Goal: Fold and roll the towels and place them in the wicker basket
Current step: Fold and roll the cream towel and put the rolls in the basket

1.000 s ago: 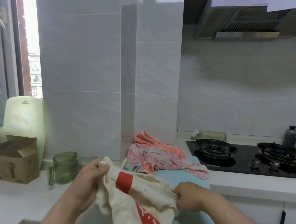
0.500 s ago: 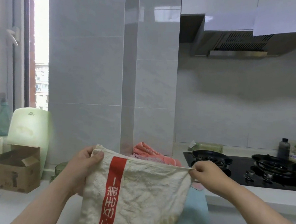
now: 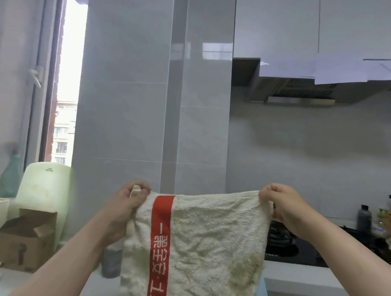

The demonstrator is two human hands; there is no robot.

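Note:
A cream towel (image 3: pixel 206 247) with a red vertical stripe and white lettering hangs spread out in the air in front of me. My left hand (image 3: pixel 127 203) pinches its top left corner. My right hand (image 3: pixel 282 205) pinches its top right corner, so the top edge is stretched nearly level. The towel's lower part runs out of the frame at the bottom. No wicker basket is in view, and the pink towels seen earlier are hidden behind the cream towel.
A cardboard box (image 3: pixel 26 238) and a pale green appliance (image 3: pixel 45 189) stand on the counter at left. A black gas hob (image 3: pixel 298 243) lies at right, with bottles (image 3: pixel 364 217) behind it. A range hood (image 3: pixel 303 90) hangs above.
Both hands have lifted the towel higher and pulled its top corners apart, so it went from bunched to fully spread. My view has tilted upward.

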